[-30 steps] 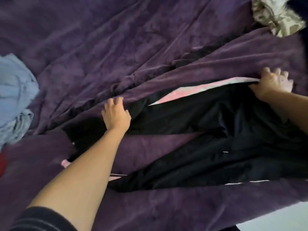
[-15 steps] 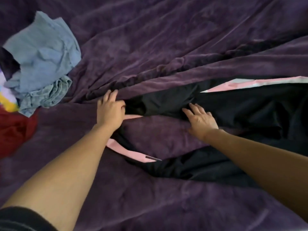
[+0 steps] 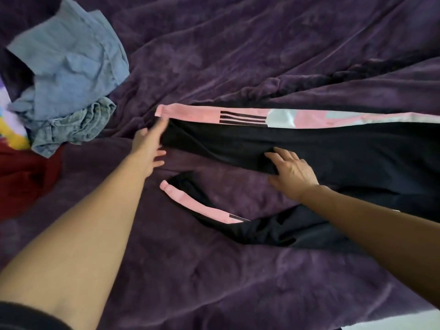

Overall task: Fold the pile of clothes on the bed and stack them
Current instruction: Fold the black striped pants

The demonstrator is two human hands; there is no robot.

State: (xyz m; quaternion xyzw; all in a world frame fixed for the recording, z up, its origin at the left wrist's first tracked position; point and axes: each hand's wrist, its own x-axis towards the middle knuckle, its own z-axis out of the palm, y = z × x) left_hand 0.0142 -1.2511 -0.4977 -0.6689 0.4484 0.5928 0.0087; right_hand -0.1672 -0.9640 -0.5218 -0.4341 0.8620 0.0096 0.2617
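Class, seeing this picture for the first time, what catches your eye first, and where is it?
Black pants with a pink side stripe stretch across the middle and right of the purple blanket. The left hand touches the far leg's cuff; the right hand lies flat on that leg. A crumpled blue shirt tops the pile upper left.

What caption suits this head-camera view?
Left hand and right hand touch black-and-pink trousers spread over the purple blanket.

Saw a deep purple plush blanket (image 3: 238,282), rumpled into long diagonal folds and ridges, spread across nearly the whole view. Noted a pale white strip (image 3: 404,322) at the lower right corner, beyond the blanket's edge.
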